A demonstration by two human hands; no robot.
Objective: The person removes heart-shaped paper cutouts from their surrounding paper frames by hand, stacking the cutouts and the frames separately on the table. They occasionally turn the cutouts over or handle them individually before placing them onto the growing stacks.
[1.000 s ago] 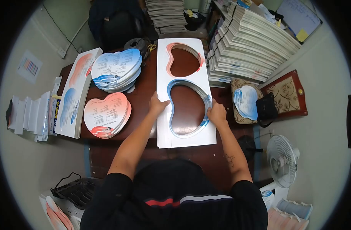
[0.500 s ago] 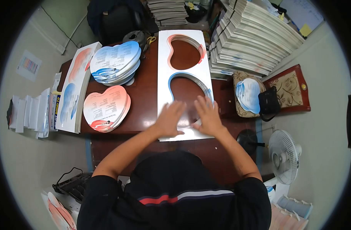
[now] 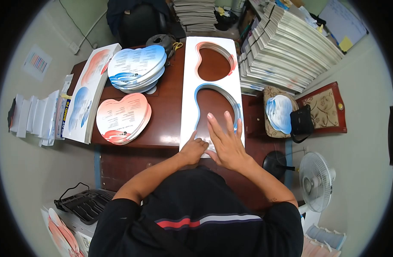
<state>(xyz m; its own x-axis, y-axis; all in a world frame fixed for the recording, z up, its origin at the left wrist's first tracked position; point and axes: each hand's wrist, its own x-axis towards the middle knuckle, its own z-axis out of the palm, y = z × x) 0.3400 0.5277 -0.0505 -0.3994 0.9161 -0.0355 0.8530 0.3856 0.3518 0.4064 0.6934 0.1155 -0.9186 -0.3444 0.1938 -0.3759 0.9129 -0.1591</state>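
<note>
Head view, thing in hand: a stack of white die-cut waste sheets point(image 3: 188, 85) lies lengthwise on the dark wooden surface point(image 3: 164, 111), with two heart-like holes punched through it, the far one edged in pink, the near one in blue.
Head view, left hand: the left hand point(image 3: 193, 148) is loosely curled, fingertips pressing on the near edge of the stack; it grips nothing that can be seen.
Head view, right hand: the right hand point(image 3: 225, 140) lies flat and spread, fingers reaching over the near border and into the blue-edged hole, pressing rather than grasping.
Head view, step: by the look of it, the emptied sheets are being pressed down and squared at their near end.
Head view, next move: it would likely call for a firm hold on both long sides of the stack, since the thin frames around the holes could bend or slide apart.
Head view, surroundings: left of the stack sit a pile of blue fan cards point(image 3: 135, 67) and a pile of pink fan cards point(image 3: 122, 116), well apart from the hands; farther left lies an uncut printed stack point(image 3: 87, 94); right of the surface rises a tall heap of printed sheets point(image 3: 286, 45).
Head view, hidden: the stack's near corners lie under the hands and its depth cannot be judged; the print on the cards is too small to read.
</note>
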